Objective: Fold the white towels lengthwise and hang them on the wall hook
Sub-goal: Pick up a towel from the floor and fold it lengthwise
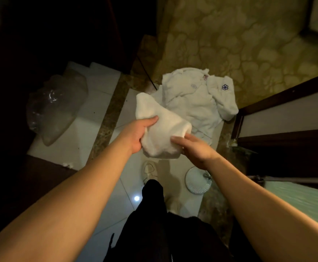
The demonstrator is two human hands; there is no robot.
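White bunched terry towel (162, 133) held above floor, gripped by left hand (142, 131), pinched by right hand (192, 148). Risk: uneven fold from unseen edges; slipping onto crumpled white towel pile (194, 99).

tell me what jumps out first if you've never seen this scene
The white towel at centre, bunched between the left hand and right hand, both gripping it above the floor. Just behind it a heap of white towels lies on the tiles, one with a blue flower logo. A clear plastic bag sits at left.
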